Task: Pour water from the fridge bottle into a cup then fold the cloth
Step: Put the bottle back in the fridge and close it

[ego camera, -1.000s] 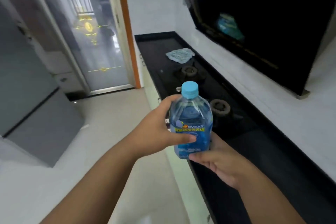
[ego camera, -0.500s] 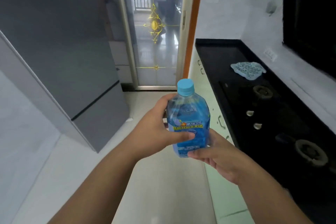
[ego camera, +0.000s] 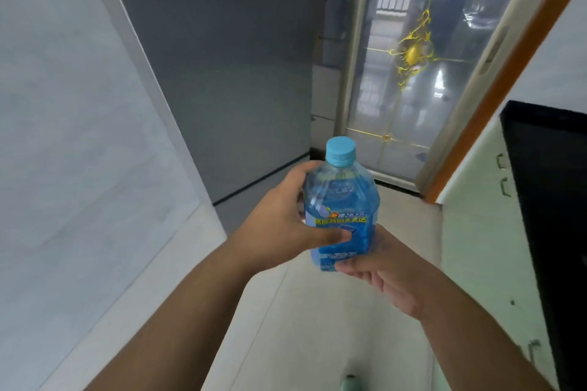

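Observation:
A clear plastic water bottle (ego camera: 341, 200) with a blue label and a light blue cap stands upright in front of me, capped. My left hand (ego camera: 282, 228) grips its left side, thumb across the label. My right hand (ego camera: 384, 273) holds it from underneath and behind, fingers curled round the base. No cup or cloth is in view.
A tall grey fridge (ego camera: 222, 73) stands ahead on the left, doors closed. A glass door (ego camera: 409, 89) with a gold ornament is ahead on the right. The black counter (ego camera: 552, 200) and its pale cabinet fronts run along the right edge. Light floor tiles lie below.
The view has swung left: the hob and the blue cloth have left the frame and the fridge now fills the middle. Both hands keep the same hold on the bottle.

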The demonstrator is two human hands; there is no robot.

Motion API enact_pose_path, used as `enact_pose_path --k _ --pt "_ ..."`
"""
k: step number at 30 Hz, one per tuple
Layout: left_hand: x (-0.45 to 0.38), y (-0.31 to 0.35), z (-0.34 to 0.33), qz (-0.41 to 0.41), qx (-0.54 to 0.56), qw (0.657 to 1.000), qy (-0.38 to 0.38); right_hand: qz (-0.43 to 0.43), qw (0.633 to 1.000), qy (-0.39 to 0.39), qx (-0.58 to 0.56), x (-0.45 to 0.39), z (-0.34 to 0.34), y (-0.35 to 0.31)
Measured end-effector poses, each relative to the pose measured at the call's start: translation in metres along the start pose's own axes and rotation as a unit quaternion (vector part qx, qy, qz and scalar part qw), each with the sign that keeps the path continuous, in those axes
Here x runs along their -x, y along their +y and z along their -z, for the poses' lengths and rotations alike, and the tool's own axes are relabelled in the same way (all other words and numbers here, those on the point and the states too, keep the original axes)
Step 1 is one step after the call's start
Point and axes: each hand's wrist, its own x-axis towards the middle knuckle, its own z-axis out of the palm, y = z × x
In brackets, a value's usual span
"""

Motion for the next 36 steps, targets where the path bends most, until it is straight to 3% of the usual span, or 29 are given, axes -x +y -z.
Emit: enact_pose_path --k 11,17,22,25,29,30,32,36 --pt "-0.051 -0.016 0.103 0.077 -0.023 0.964 0.252 -0.045 0.959 -0.222 0.171 -0.179 -0.055 -0.113" --pt "-0.065 -0.049 0.186 0.079 -0.019 0.944 0.321 -0.029 0.928 -0.266 0.259 -0.26 -0.133 -0.153" --pt "-0.071 -0.074 0.262 0.068 -0.028 0.925 0.373 0.06 0.884 -0.25 0.39 -0.311 -0.202 -0.183" --pt "-0.08 -0.088 0.306 0.065 -0.028 0.902 0.426 0.203 0.795 -0.235 0.521 -0.343 -0.241 -0.203" --pt "-0.099 -0.1 0.348 0.084 -0.056 0.87 0.483 0.328 0.573 -0.124 0.74 -0.379 -0.282 -0.238" --pt "-0.103 -0.102 0.355 0.084 -0.069 0.865 0.489 0.344 0.535 -0.11 0.764 -0.388 -0.289 -0.247" --pt "-0.111 -0.105 0.368 0.083 -0.086 0.856 0.504 0.354 0.482 -0.084 0.797 -0.409 -0.301 -0.263" --pt "-0.126 -0.11 0.379 0.091 -0.077 0.849 0.515 0.33 0.422 -0.051 0.843 -0.441 -0.314 -0.278"
